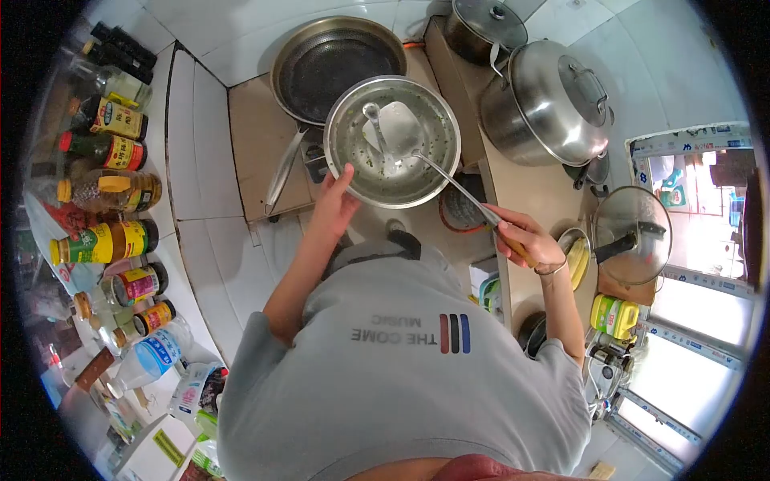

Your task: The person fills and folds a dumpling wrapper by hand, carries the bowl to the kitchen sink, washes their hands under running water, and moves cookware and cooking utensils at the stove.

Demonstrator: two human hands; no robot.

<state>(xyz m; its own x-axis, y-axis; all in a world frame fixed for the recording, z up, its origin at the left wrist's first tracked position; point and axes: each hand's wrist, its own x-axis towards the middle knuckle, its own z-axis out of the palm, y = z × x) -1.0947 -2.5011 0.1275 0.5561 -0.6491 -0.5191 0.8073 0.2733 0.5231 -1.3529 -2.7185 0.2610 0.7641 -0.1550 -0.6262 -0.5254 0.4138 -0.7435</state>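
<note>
My left hand point(340, 200) grips the near left rim of a steel mixing bowl point(343, 178), thumb on the rim and fingers below. Green flecks and a little liquid cling to the inside of the bowl. A metal spoon point(373, 115) lies in it. In my right hand point(523, 236), fingers wrapped around its wooden end, is a long-handled spatula point(457, 186). The spatula's broad metal head rests inside the bowl, partly lost in glare. Behind the bowl, partly covered by it, sits a dark frying pan point(333, 68) with its handle pointing toward me.
A large lidded steel pot point(537, 108) and a smaller lidded pot point(481, 28) stand on the right counter. A glass lid point(634, 236), a plate with yellow food point(576, 260) and a yellow jug point(615, 316) are further along. Sauce bottles point(104, 240) line the left ledge.
</note>
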